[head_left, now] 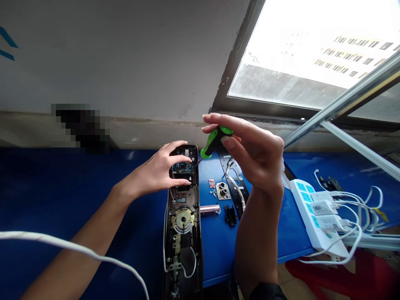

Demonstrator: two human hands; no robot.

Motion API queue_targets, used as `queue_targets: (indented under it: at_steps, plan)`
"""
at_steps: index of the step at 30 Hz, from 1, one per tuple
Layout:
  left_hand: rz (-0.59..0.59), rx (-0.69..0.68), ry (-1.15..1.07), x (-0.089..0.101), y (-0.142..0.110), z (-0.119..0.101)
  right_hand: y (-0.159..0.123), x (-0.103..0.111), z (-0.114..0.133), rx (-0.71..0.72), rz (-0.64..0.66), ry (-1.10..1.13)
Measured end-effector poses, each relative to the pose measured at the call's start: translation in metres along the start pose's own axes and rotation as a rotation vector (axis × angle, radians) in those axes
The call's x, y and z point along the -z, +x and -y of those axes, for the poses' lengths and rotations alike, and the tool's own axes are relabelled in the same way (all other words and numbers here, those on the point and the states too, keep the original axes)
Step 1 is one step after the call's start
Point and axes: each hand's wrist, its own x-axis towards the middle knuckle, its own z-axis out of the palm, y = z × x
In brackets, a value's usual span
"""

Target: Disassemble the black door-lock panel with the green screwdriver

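A long dark housing (pixel 200 233), open and full of parts, lies lengthwise before me. It looks like the body of an electronic door lock. My left hand (pixel 159 166) rests over its far end, fingers and thumb spread around a blue circuit board (pixel 183 167). My right hand (pixel 250 146) grips the green and black handle of a screwdriver (pixel 210 143). The shaft slants down and left to the right side of the board; whether its tip sits in a screw cannot be made out. A round metal part (pixel 183 219) is set midway along the housing.
Right of the housing lie a small red board (pixel 212 183), tiny loose pieces, a square metal plate (pixel 223 191), a shiny cylinder (pixel 210 209) and a black perforated plate (pixel 239 179). A white power strip (pixel 308 208) with tangled cables stands farther right. A white cable (pixel 78 250) crosses my left forearm.
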Motion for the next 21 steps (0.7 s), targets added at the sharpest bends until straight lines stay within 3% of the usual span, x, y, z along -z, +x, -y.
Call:
queue_targets:
  at_steps: [5,11,17,21]
  plan:
    - [-0.001,0.009,0.018,0.0007,-0.0009,-0.0005,0.0016,-0.0012,-0.0072,0.088,-0.183,-0.153]
    - [-0.001,-0.015,0.005,0.0014,0.0003,-0.0015,0.0002,-0.0007,-0.0033,-0.014,-0.016,-0.038]
    - [-0.006,0.012,0.008,0.0007,0.0005,-0.0023,0.001,-0.0016,-0.0078,0.081,-0.157,-0.171]
    - [-0.006,-0.01,0.003,0.0012,0.0002,-0.0021,0.0018,-0.0027,-0.0014,0.02,-0.092,-0.137]
